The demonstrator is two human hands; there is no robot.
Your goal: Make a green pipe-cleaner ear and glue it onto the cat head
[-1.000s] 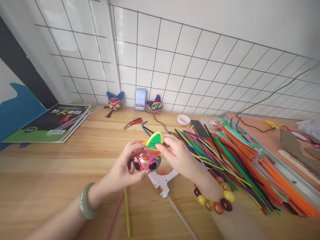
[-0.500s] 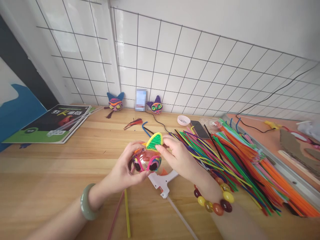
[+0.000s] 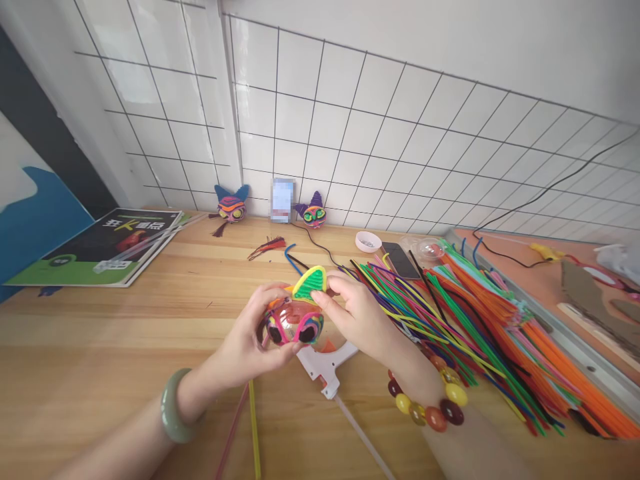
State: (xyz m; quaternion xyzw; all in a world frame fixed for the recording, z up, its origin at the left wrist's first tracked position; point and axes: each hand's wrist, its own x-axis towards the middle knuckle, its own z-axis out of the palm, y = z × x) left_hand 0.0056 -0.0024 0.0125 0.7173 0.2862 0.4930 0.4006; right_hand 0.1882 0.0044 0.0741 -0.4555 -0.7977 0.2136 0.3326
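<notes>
A clear plastic ball (image 3: 293,319) trimmed with pink, black and multicoloured pipe cleaners, like a big-eyed face, rests in my left hand (image 3: 255,330), fingers wrapped round its left side and thumb below. Between the thumb and fingers of my right hand (image 3: 353,307) is a green pipe-cleaner ear (image 3: 311,285) with a yellow border. The ear stands at the top of the ball; whether it is attached there I cannot tell. Under both hands a white glue gun (image 3: 323,367) lies on the table, partly hidden, its glue stick trailing toward the front.
Loose pipe cleaners (image 3: 465,327) cover the right side. Two finished cat-like heads, one blue-eared (image 3: 231,205) and one purple-eared (image 3: 314,211), flank a propped phone (image 3: 283,200). Behind are a pink bowl (image 3: 368,241) and a dark phone (image 3: 400,260); books (image 3: 100,247) lie left.
</notes>
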